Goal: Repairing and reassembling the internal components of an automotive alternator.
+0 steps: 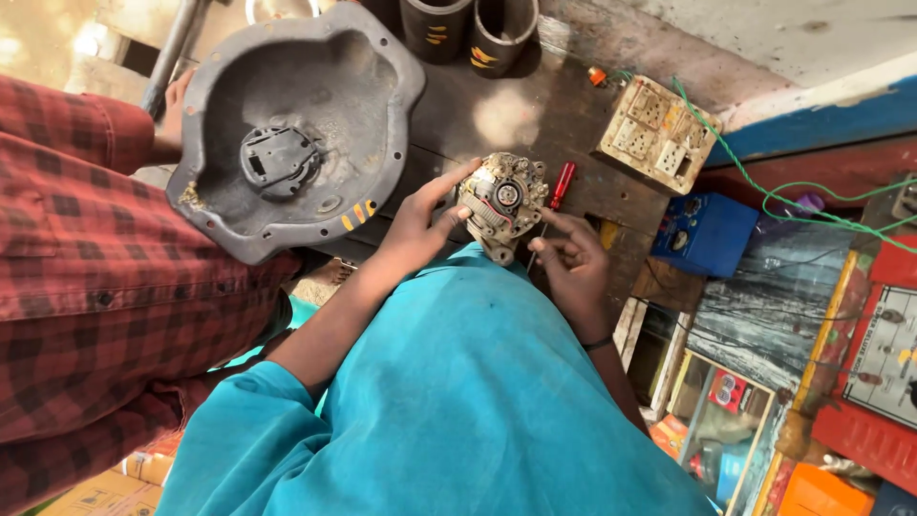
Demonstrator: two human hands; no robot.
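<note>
Alternator [504, 203] between both hands' grips

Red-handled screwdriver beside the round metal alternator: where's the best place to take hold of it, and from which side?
Take the red-handled screwdriver by its red handle, coming from the right. The handle points up and away from the round metal alternator and lies bare on the dark wooden bench. The thin shaft runs under the right hand, so the lower end is blocked.
</note>
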